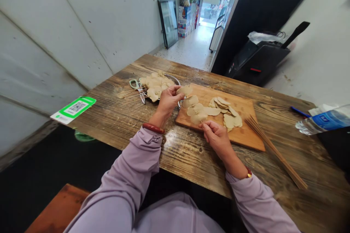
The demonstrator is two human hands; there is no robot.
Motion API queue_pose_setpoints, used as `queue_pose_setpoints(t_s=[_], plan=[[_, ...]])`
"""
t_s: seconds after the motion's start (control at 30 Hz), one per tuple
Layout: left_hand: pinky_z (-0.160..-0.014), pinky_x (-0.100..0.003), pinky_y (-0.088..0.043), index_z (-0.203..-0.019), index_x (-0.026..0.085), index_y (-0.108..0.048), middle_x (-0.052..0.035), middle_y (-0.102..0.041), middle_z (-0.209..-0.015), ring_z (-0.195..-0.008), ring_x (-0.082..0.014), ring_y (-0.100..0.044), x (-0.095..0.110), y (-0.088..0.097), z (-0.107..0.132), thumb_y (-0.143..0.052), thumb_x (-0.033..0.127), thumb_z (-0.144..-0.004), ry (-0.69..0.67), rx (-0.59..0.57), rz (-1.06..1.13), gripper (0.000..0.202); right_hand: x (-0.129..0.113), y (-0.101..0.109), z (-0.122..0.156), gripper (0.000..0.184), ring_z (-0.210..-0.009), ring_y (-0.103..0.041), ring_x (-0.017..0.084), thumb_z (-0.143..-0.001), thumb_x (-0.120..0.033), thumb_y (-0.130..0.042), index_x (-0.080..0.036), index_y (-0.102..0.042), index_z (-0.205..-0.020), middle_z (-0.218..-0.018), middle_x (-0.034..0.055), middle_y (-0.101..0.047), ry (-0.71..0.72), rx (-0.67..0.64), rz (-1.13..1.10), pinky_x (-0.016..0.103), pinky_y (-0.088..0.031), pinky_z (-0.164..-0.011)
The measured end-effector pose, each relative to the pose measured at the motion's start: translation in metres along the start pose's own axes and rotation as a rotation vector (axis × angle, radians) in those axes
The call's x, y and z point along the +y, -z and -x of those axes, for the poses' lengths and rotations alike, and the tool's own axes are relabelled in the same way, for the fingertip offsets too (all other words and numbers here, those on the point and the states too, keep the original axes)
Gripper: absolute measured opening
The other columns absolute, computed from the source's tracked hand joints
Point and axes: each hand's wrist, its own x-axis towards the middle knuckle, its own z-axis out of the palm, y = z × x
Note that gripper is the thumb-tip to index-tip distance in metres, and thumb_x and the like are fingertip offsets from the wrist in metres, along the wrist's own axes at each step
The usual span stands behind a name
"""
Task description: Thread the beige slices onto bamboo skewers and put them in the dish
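My left hand [170, 102] pinches a thin, pale round slice [185, 90] at the far end of a skewer. Several more flat slices [197, 110] are threaded along that skewer, between my two hands. The near end of the stick is gripped by the closed fingers of my right hand [217, 136]. Beneath lies a wooden cutting board [246, 138], with loose slices [232, 119] in a pile to the right of the skewer. A bundle of bare wooden skewers [279, 154] rests partly on the board's right edge.
Finished-looking skewers of slices [155, 84] are heaped on a round metal plate [175, 78] at the left, beside green-handled scissors [140, 89]. A green QR-code card [75, 109] lies at the table's left edge. A water bottle [325, 120] and blue pen [300, 111] are at right.
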Motion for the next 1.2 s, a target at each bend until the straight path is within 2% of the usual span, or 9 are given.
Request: queue_pose_setpoints(t_s=[0.3,0.57,0.73,0.87,1.07,1.2], plan=[[-0.067,-0.022,-0.047,-0.094,0.014,-0.068,0.0004,-0.071,-0.078,-0.069,-0.0102,-0.062,0.0006,0.0007,0.0006,-0.085,0.013,-0.059,0.064,-0.047,0.051,0.04,0.0027,0.0005,0.0003,0.039,-0.039,-0.038,0.009,-0.091,-0.055,-0.059,-0.018,-0.069,-0.084,-0.044,-0.0071,-0.045,0.021,0.005,-0.006,0.024,-0.026,-0.044],[-0.064,-0.021,-0.047,-0.1,0.015,-0.067,-0.0019,-0.073,-0.086,-0.071,-0.0107,-0.064,0.0034,0.0047,0.0022,-0.084,0.014,-0.062,0.161,-0.083,0.093,0.042,-0.0004,0.0014,0.0001,0.043,-0.038,-0.037,0.01,-0.09,-0.061,-0.06,-0.019,-0.069,-0.084,-0.044,-0.007,-0.046,0.012,0.001,-0.012,0.025,-0.025,-0.043],[-0.06,-0.023,-0.049,-0.095,0.015,-0.068,-0.0014,-0.071,-0.081,-0.063,-0.0104,-0.063,0.0007,0.0058,0.0008,-0.084,0.023,-0.069,0.221,-0.074,0.164,0.031,0.0032,0.0039,-0.0003,0.042,-0.039,-0.038,0.009,-0.091,-0.059,-0.061,-0.018,-0.069,-0.089,-0.044,-0.0076,-0.046,0.017,0.011,-0.013,0.024,-0.025,-0.043],[-0.058,-0.023,-0.049,-0.091,0.014,-0.068,-0.0023,-0.071,-0.081,-0.063,-0.0108,-0.063,-0.0009,0.0073,-0.0002,-0.085,0.026,-0.07,0.228,-0.098,0.174,0.029,0.005,0.005,-0.0009,0.041,-0.038,-0.038,0.009,-0.091,-0.057,-0.062,-0.017,-0.069,-0.089,-0.045,-0.0079,-0.045,0.02,0.001,-0.037,0.023,-0.024,-0.042],[-0.061,-0.024,-0.049,-0.08,0.014,-0.067,-0.0017,-0.069,-0.074,-0.062,-0.0107,-0.062,-0.0035,0.0065,-0.0008,-0.088,0.022,-0.066,0.259,-0.12,0.181,0.027,0.0056,0.0051,-0.0012,0.044,-0.039,-0.037,0.008,-0.091,-0.06,-0.061,-0.017,-0.068,-0.088,-0.048,-0.0068,-0.048,-0.002,-0.017,-0.089,0.022,-0.022,-0.041],[-0.056,-0.023,-0.045,-0.078,0.014,-0.066,-0.0003,-0.066,-0.07,-0.056,-0.0092,-0.057,-0.0029,0.0056,-0.0002,-0.089,0.018,-0.064,0.276,-0.127,0.188,0.027,0.0061,0.0062,-0.0006,0.042,-0.04,-0.038,0.009,-0.093,-0.058,-0.059,-0.017,-0.069,-0.087,-0.047,-0.0068,-0.047,0.039,-0.014,-0.017,0.023,-0.025,-0.043]])
